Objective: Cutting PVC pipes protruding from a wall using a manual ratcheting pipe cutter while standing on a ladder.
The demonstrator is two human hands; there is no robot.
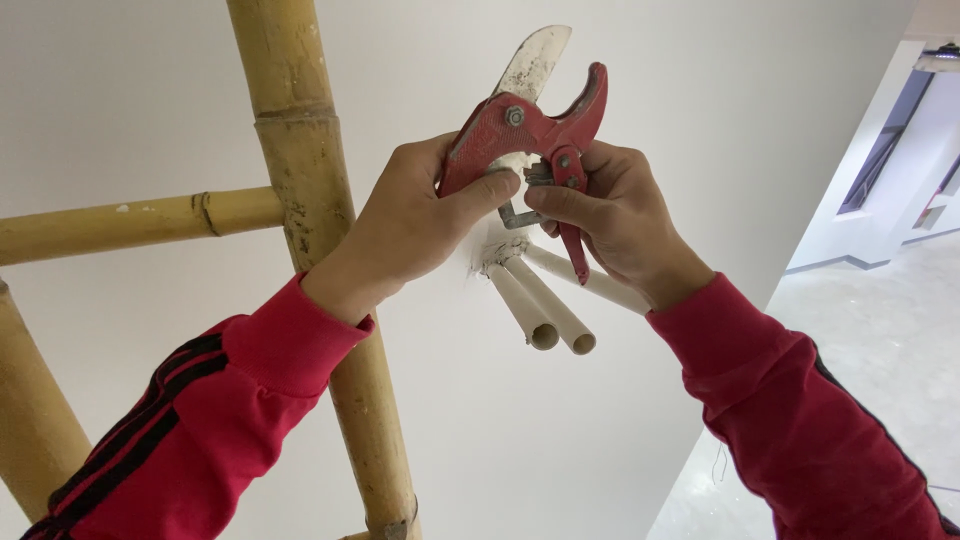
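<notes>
Head view: pipe cutter [530, 125] blade upward.

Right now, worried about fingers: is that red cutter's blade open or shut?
Open: the cutter's blade stands apart from the hooked red jaw, an empty gap between.

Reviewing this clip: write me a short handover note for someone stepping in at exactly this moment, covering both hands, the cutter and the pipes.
Left hand: grips the body of the red ratchet pipe cutter with the pale metal blade, thumb pressed near its pivot.
Right hand: holds the cutter's other red handle, fingers at the small metal catch.
Cutter: held up against the white wall, blade open, nothing between its jaws.
Pipes: three cream plastic conduit pipes stick out of a rough hole in the wall, just below the hands, untouched.
Nearby: yellow bamboo ladder on the left.
Done: no cut visible. Left: the pipes remain at full length.
</notes>
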